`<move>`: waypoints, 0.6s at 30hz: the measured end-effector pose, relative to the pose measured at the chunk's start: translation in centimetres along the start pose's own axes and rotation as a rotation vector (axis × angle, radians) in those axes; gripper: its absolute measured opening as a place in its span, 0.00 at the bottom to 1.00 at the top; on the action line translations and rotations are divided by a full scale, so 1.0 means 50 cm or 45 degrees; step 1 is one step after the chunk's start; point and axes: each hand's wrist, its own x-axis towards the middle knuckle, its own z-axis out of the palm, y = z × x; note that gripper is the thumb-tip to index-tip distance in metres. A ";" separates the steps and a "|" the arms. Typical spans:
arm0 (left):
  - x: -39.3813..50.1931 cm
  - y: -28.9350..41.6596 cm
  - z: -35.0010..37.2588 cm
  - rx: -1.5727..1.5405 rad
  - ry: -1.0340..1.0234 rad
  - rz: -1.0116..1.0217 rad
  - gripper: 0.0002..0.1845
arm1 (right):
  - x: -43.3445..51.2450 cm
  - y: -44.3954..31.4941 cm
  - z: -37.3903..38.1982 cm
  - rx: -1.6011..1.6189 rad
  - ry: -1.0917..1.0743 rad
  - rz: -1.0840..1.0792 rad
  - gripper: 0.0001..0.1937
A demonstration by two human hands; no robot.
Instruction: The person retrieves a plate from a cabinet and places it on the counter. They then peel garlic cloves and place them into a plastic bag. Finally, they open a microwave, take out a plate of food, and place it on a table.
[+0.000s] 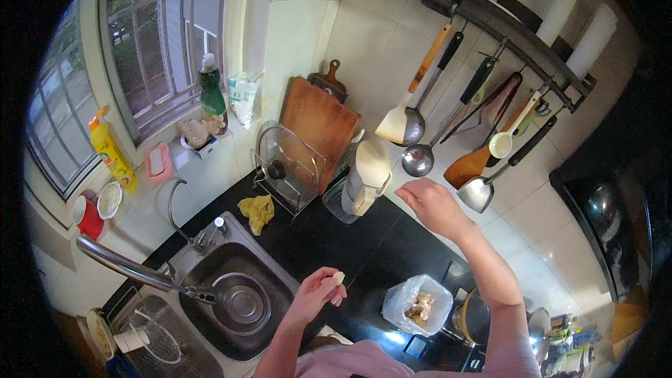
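My left hand point(316, 294) is over the counter's front edge, just right of the sink. Between its thumb and fingers it pinches a small pale piece point(338, 277) that looks like a peeled garlic clove. Raised higher, my right hand point(438, 209) reaches toward the tiled wall, near a white lidded pitcher point(350, 194) and below the hanging utensils. Its fingers are bent and the fingertips are partly hidden, so whether they hold anything is unclear. Between my forearms a small bin with a translucent liner point(391, 307) contains pale and brown scraps point(421, 308).
Left is a steel sink point(210, 278) with a basin point(241, 302) and faucet point(126, 262). A yellow cloth point(257, 212), a glass lid point(281, 149) and a wooden cutting board point(317, 126) stand behind. A steel spatula point(475, 194) hangs near my right wrist. A pan point(475, 320) is by my right elbow.
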 end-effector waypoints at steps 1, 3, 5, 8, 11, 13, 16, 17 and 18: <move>0.002 -0.002 -0.007 -0.017 -0.013 0.006 0.05 | 0.007 0.011 0.024 0.004 -0.043 0.039 0.11; -0.003 -0.006 -0.021 0.004 0.003 0.015 0.05 | 0.023 0.033 0.067 0.073 -0.046 0.055 0.11; -0.008 -0.007 -0.031 0.008 0.018 0.009 0.05 | 0.052 0.048 0.102 0.215 0.042 0.012 0.12; -0.013 0.005 -0.033 -0.034 0.128 -0.041 0.04 | 0.102 0.053 0.124 0.283 -0.059 0.020 0.11; -0.010 0.012 -0.040 -0.104 0.162 -0.037 0.08 | 0.125 0.036 0.137 0.291 -0.063 0.046 0.10; -0.004 0.014 -0.043 -0.173 0.109 -0.010 0.06 | 0.116 0.015 0.154 0.286 0.020 0.036 0.10; 0.024 0.018 -0.022 -0.125 0.083 0.050 0.05 | 0.065 -0.053 0.128 0.657 0.004 -0.092 0.11; 0.039 0.014 -0.014 -0.154 0.036 0.049 0.05 | 0.038 -0.069 0.123 0.766 -0.062 -0.113 0.11; 0.050 0.007 -0.002 -0.130 0.058 0.019 0.06 | 0.007 -0.071 0.134 0.738 -0.047 -0.186 0.13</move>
